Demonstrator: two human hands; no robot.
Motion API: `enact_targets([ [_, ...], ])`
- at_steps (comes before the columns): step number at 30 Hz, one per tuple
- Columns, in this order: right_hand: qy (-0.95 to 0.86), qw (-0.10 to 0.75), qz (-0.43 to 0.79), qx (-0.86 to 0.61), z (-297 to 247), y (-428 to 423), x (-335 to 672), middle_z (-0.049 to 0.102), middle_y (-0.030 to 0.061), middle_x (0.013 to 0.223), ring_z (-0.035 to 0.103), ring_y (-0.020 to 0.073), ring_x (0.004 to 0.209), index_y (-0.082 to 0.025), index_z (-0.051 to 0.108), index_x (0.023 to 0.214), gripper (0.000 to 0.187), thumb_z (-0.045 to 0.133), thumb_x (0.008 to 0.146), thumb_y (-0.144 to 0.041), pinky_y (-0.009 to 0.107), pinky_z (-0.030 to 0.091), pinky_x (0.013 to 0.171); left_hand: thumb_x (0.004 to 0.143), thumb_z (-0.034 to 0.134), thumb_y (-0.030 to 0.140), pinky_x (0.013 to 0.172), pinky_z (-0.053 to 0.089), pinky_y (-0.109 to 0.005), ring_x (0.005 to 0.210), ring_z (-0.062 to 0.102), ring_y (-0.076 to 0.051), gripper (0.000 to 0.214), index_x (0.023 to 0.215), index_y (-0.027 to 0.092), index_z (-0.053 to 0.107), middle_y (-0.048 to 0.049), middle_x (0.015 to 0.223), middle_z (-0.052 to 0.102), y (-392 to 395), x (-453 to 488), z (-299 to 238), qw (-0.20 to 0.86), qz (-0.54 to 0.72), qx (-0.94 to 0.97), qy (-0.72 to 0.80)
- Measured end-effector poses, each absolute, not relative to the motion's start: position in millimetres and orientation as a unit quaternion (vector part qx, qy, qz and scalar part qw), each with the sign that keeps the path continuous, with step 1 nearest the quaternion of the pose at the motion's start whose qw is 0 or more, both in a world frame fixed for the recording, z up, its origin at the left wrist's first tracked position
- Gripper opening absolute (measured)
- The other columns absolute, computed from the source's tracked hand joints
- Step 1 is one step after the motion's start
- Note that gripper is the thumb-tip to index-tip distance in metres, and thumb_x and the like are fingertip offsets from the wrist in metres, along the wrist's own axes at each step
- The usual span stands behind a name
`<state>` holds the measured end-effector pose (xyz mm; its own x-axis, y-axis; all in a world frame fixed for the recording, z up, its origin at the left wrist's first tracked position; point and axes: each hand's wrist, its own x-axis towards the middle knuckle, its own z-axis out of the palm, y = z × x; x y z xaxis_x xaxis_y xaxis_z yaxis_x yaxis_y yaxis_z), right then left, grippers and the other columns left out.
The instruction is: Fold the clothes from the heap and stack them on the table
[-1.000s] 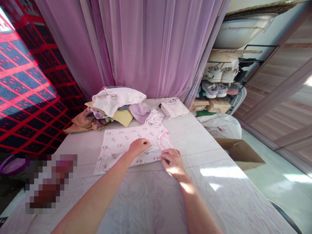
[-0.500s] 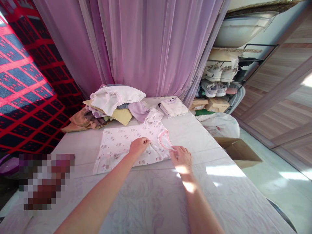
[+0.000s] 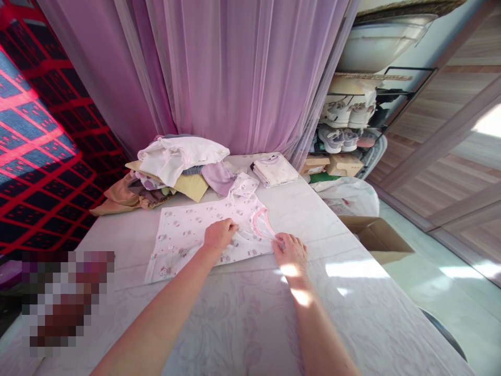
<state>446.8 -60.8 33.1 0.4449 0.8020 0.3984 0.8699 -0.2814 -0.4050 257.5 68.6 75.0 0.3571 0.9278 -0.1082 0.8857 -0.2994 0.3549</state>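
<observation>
A small pale pink short-sleeved shirt (image 3: pixel 183 227) with a cartoon print and a pink neckband lies spread on the table, its collar pointing right. My left hand (image 3: pixel 219 233) is closed in a pinch on the fabric at the middle of the shirt. Beside the neckband, my right hand (image 3: pixel 290 253) pinches the shoulder edge nearest me. One sleeve shows on the far side. The near sleeve is hidden from view, by the right hand or under the cloth.
A heap of loose clothes (image 3: pixel 180 162) lies at the table's back left. Behind the shirt's collar sits a folded stack of clothes (image 3: pixel 275 171). A purple curtain (image 3: pixel 242 73) hangs behind. An open cardboard box (image 3: pixel 378 237) and a shoe rack (image 3: pixel 344 125) stand to the right.
The view has shifted slightly, so everything appears a little further left. Both hands keep their grip on the shirt, and the fabric between them looks slightly straighter.
</observation>
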Motion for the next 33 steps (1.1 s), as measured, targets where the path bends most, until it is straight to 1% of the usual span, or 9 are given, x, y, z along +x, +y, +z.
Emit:
enact_targets([
  [5, -0.584, 0.345, -0.078, -0.731, 48, -59, 436, 0.069, 0.0041, 0.093, 0.056, 0.0196, 0.089, -0.022, 0.066, 0.087, 0.016, 0.051, 0.086, -0.017, 0.034, 0.036, 0.084, 0.089, 0.044, 0.049, 0.059, 0.035, -0.026, 0.078, 0.063, -0.018, 0.035, 0.078, 0.025, 0.066, -0.0013, 0.084, 0.071, 75, 258, 80, 0.199, 0.069, 0.795, 0.569],
  [9, -0.683, 0.377, -0.036, -0.625, 57, -53, 420, 0.068, 0.0064, 0.097, 0.057, 0.0187, 0.094, -0.020, 0.068, 0.097, 0.024, 0.045, 0.090, -0.018, 0.032, 0.043, 0.086, 0.089, 0.046, 0.048, 0.059, 0.035, -0.025, 0.079, 0.063, -0.017, 0.031, 0.083, 0.026, 0.066, 0.0002, 0.086, 0.072, 73, 258, 80, 0.211, 0.076, 0.796, 0.562],
  [12, -0.730, 0.336, 0.015, -0.595, 54, -49, 413, 0.069, 0.0053, 0.106, 0.056, 0.0193, 0.103, -0.023, 0.069, 0.103, 0.025, 0.047, 0.092, -0.024, 0.033, 0.043, 0.094, 0.087, 0.049, 0.046, 0.062, 0.037, -0.025, 0.081, 0.063, -0.018, 0.027, 0.090, 0.026, 0.067, 0.0005, 0.088, 0.072, 76, 258, 77, 0.236, 0.097, 0.791, 0.556],
  [16, -0.714, 0.261, 0.052, -0.648, 44, -47, 413, 0.063, 0.0067, 0.125, 0.050, 0.0231, 0.118, -0.021, 0.066, 0.116, 0.032, 0.047, 0.091, -0.031, 0.039, 0.040, 0.101, 0.088, 0.047, 0.043, 0.066, 0.040, -0.026, 0.080, 0.063, -0.018, 0.030, 0.098, 0.023, 0.067, -0.0028, 0.091, 0.072, 86, 258, 72, 0.268, 0.121, 0.770, 0.566],
  [19, -0.696, 0.224, 0.059, -0.679, 44, -46, 413, 0.059, 0.0081, 0.131, 0.048, 0.0240, 0.122, -0.022, 0.061, 0.124, 0.038, 0.045, 0.092, -0.032, 0.041, 0.039, 0.102, 0.089, 0.043, 0.044, 0.066, 0.040, -0.025, 0.077, 0.063, -0.018, 0.034, 0.096, 0.021, 0.067, -0.0034, 0.087, 0.071, 91, 254, 74, 0.282, 0.112, 0.773, 0.557],
  [22, -0.692, 0.215, 0.055, -0.687, 44, -46, 412, 0.058, 0.0072, 0.132, 0.047, 0.0237, 0.123, -0.025, 0.060, 0.126, 0.038, 0.044, 0.092, -0.033, 0.041, 0.038, 0.103, 0.087, 0.042, 0.051, 0.063, 0.040, -0.025, 0.072, 0.061, -0.017, 0.039, 0.089, 0.021, 0.067, -0.0011, 0.078, 0.068, 91, 239, 79, 0.306, 0.092, 0.789, 0.525],
  [26, -0.696, 0.208, 0.044, -0.686, 42, -48, 413, 0.058, 0.0072, 0.132, 0.048, 0.0233, 0.123, -0.024, 0.060, 0.126, 0.038, 0.044, 0.093, -0.033, 0.040, 0.039, 0.102, 0.080, 0.048, 0.057, 0.062, 0.039, -0.024, 0.070, 0.059, -0.015, 0.042, 0.094, 0.021, 0.065, -0.0001, 0.080, 0.068, 91, 202, 86, 0.347, 0.025, 0.814, 0.465],
  [29, -0.699, 0.211, 0.024, -0.683, 44, -47, 411, 0.060, 0.0081, 0.130, 0.050, 0.0235, 0.122, -0.022, 0.062, 0.123, 0.037, 0.043, 0.093, -0.032, 0.040, 0.039, 0.102, 0.074, 0.055, 0.053, 0.064, 0.040, -0.024, 0.073, 0.059, -0.015, 0.039, 0.095, 0.021, 0.064, -0.0003, 0.083, 0.068, 93, 174, 90, 0.328, -0.012, 0.820, 0.468],
  [33, -0.735, 0.237, -0.005, -0.635, 61, -37, 396, 0.058, 0.0080, 0.133, 0.047, 0.0222, 0.126, -0.021, 0.061, 0.125, 0.039, 0.037, 0.096, -0.031, 0.040, 0.033, 0.109, 0.077, 0.052, 0.045, 0.063, 0.039, -0.024, 0.073, 0.060, -0.015, 0.027, 0.085, 0.022, 0.063, -0.0002, 0.082, 0.069, 93, 161, 91, 0.298, -0.011, 0.823, 0.483],
])
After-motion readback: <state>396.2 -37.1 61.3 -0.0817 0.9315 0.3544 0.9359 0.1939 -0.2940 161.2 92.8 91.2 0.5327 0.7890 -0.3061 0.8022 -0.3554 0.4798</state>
